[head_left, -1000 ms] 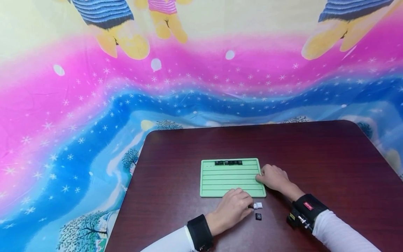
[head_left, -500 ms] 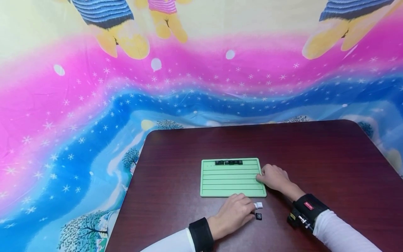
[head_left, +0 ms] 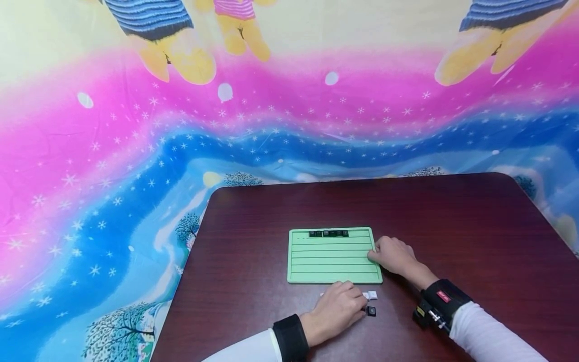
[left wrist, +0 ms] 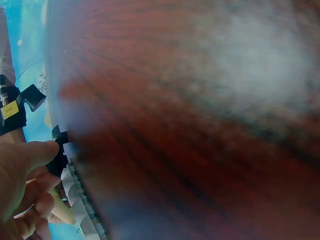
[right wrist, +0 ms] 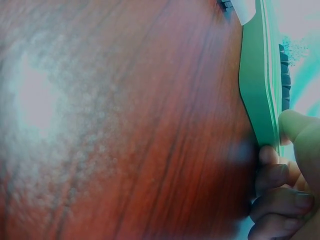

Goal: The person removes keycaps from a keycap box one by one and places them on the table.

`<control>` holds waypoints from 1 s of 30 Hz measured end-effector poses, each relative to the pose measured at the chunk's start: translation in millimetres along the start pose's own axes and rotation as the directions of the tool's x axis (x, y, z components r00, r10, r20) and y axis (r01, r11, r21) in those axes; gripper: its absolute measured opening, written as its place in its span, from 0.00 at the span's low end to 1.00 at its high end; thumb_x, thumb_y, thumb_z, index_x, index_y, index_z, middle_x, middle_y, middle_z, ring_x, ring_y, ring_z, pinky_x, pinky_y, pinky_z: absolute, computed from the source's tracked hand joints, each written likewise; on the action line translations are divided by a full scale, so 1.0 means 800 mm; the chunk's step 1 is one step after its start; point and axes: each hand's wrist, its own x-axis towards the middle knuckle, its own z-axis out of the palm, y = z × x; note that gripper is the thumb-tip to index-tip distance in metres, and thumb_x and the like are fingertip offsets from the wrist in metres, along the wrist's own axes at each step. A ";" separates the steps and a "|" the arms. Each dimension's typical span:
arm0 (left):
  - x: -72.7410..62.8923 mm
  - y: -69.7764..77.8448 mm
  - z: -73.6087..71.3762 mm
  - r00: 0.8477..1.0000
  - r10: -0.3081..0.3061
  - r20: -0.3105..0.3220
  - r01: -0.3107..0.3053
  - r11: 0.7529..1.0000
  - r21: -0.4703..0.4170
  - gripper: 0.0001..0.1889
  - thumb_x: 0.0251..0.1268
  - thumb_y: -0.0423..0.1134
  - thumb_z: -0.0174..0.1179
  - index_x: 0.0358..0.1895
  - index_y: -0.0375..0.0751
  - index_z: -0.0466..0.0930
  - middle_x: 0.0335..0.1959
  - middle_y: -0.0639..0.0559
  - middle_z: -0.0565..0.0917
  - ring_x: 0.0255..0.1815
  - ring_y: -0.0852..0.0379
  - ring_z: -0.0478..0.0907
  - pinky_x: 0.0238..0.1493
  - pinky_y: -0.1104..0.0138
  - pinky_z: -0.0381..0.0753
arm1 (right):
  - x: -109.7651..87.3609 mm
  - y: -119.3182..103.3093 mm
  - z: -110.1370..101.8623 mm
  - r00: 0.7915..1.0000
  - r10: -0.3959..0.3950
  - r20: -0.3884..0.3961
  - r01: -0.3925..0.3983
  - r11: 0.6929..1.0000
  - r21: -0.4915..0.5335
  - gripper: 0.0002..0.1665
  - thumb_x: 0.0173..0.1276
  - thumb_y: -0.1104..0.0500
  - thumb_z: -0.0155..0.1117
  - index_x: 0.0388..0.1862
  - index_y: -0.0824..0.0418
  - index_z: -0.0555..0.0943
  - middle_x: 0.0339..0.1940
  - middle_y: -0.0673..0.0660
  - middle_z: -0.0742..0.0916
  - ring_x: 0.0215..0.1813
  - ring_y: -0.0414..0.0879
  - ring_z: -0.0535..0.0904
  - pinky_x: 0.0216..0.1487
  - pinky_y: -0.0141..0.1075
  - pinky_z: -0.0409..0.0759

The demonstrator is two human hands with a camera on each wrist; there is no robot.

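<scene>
Near the front of the green grooved tray (head_left: 334,261), my left hand (head_left: 336,309) pinches a small black keycap (left wrist: 60,159) between thumb and fingertips. Just right of those fingertips a black keycap (head_left: 372,311) lies on the table. White keycaps (head_left: 372,295) sit behind it in a row, mostly covered by the left hand. My right hand (head_left: 394,255) holds the tray's right edge, thumb on the rim (right wrist: 274,120) and fingers curled beside and below it. Several black keycaps (head_left: 328,234) stand in the tray's top groove.
The dark red wooden table (head_left: 244,226) extends around the tray on all sides. A printed cloth (head_left: 289,110) hangs behind its far edge. Black bands with cameras (head_left: 441,304) are strapped to both wrists.
My left hand has shifted slightly toward the table's near side, away from the tray's front edge, uncovering a bit of white keycap at its left. The right hand and tray stay put.
</scene>
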 end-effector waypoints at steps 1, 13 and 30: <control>0.000 0.000 0.001 1.000 0.003 0.003 -0.003 1.000 0.007 0.07 0.63 0.56 0.67 0.36 0.61 0.85 0.35 0.69 0.84 0.37 0.68 0.74 0.36 0.76 0.66 | 0.000 0.000 0.000 1.000 0.001 -0.002 -0.001 1.000 -0.001 0.27 0.64 0.52 0.63 0.10 0.50 0.60 0.11 0.44 0.60 0.17 0.39 0.51 0.21 0.31 0.47; 0.000 0.007 0.004 0.998 0.022 -0.054 -0.016 0.995 0.101 0.03 0.62 0.51 0.66 0.32 0.62 0.86 0.32 0.69 0.85 0.37 0.66 0.76 0.36 0.73 0.68 | 0.002 0.002 0.002 1.000 0.000 -0.007 0.000 1.000 -0.013 0.27 0.64 0.52 0.62 0.10 0.50 0.60 0.11 0.44 0.59 0.17 0.39 0.51 0.21 0.32 0.47; 0.002 0.011 -0.004 0.998 0.048 -0.045 -0.040 0.987 0.157 0.04 0.62 0.53 0.65 0.32 0.63 0.86 0.31 0.69 0.85 0.37 0.65 0.76 0.37 0.71 0.69 | 0.002 0.003 0.003 1.000 0.003 -0.012 -0.004 1.000 -0.020 0.27 0.63 0.52 0.62 0.10 0.50 0.59 0.11 0.44 0.59 0.17 0.39 0.51 0.21 0.32 0.47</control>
